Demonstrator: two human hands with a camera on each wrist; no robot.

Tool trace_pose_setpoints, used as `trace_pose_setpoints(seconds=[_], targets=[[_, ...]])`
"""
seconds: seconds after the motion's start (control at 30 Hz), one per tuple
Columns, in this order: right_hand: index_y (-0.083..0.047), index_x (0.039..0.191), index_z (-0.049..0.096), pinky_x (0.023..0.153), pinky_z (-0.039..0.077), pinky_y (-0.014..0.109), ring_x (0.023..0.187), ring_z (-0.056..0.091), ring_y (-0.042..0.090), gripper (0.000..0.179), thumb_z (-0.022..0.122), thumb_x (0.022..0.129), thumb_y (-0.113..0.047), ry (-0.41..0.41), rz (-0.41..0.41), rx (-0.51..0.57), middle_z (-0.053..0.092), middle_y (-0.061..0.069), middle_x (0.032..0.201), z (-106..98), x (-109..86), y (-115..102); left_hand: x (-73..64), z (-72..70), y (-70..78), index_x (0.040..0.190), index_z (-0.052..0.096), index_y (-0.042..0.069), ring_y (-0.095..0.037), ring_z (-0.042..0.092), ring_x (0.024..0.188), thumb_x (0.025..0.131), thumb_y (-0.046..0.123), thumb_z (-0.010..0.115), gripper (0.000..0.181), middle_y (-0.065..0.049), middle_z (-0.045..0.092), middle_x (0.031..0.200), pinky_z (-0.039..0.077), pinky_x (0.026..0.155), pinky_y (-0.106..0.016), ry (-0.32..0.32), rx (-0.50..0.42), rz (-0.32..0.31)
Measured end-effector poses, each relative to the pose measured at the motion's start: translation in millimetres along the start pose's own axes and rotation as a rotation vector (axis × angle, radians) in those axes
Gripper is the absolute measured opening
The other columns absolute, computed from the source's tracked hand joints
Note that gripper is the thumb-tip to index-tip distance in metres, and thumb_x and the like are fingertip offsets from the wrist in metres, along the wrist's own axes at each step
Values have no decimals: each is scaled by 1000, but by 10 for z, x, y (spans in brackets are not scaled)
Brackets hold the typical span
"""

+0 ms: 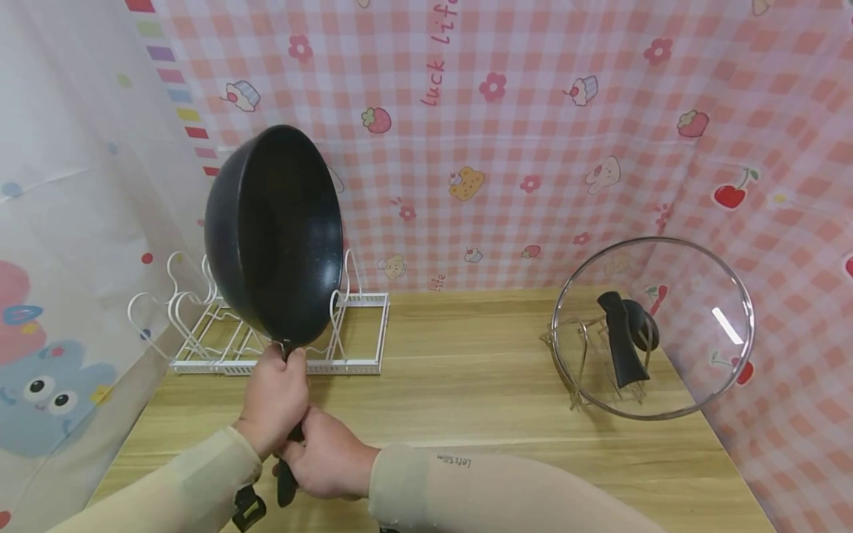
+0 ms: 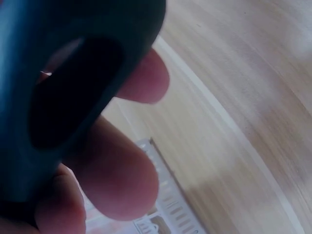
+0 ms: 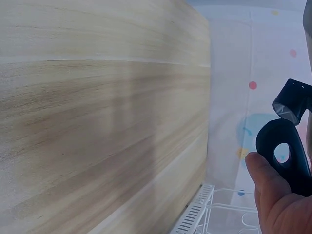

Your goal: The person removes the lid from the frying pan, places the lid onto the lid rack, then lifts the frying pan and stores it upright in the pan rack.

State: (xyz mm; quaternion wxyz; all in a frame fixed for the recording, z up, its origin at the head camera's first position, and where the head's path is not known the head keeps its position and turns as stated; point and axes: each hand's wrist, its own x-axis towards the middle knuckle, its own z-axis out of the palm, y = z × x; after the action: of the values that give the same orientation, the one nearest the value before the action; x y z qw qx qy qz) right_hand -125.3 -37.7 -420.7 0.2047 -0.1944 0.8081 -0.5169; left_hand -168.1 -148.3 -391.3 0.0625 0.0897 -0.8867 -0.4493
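Both hands grip the handle of a deep black wok (image 1: 286,237), which is tipped on its side above a white wire rack (image 1: 363,366). My left hand (image 1: 275,396) holds the handle close to the pan, and my right hand (image 1: 333,455) holds it lower down. In the left wrist view the dark handle (image 2: 141,29) looms large, with left fingertips (image 2: 117,170) beside it. The right wrist view shows the handle's looped end (image 3: 273,139) standing past the right hand (image 3: 278,195). Whether the wok touches the rack cannot be made out.
At the right, a glass lid (image 1: 696,326) with a black knob-handle leans on a small metal wire stand (image 1: 580,333). The wooden tabletop (image 1: 466,370) lies between stand and rack. Pink checked cloth (image 1: 426,170) hangs behind, and pale printed cloth (image 1: 67,185) hangs at the left.
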Motion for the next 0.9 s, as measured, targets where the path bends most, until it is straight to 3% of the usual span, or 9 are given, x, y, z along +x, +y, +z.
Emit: trace_pose_setpoints(seconds=[0.33, 0.63, 0.9], targets=[[-14, 122, 61, 92, 48, 17, 101, 60, 3, 22, 64, 104, -25, 33, 12, -51, 68, 1, 112, 38, 19, 37, -11, 32, -30, 104, 52, 3, -20, 47, 60, 108, 22, 39, 24, -1, 50, 70, 41, 55, -34, 3, -42, -20], [-15, 117, 60, 86, 48, 16, 95, 60, 3, 16, 64, 103, -22, 17, 30, -19, 67, -2, 104, 58, 29, 88, 3, 70, -76, 106, 54, 1, -24, 47, 66, 108, 23, 38, 27, -4, 47, 75, 40, 60, -36, 15, -3, -17], [-14, 119, 60, 88, 48, 15, 96, 60, 3, 21, 65, 103, -26, 10, 24, -55, 68, 1, 107, 45, 33, 126, -3, 96, -106, 108, 55, 0, -26, 46, 67, 109, 22, 39, 28, -5, 46, 75, 39, 62, -37, 15, 15, 1]])
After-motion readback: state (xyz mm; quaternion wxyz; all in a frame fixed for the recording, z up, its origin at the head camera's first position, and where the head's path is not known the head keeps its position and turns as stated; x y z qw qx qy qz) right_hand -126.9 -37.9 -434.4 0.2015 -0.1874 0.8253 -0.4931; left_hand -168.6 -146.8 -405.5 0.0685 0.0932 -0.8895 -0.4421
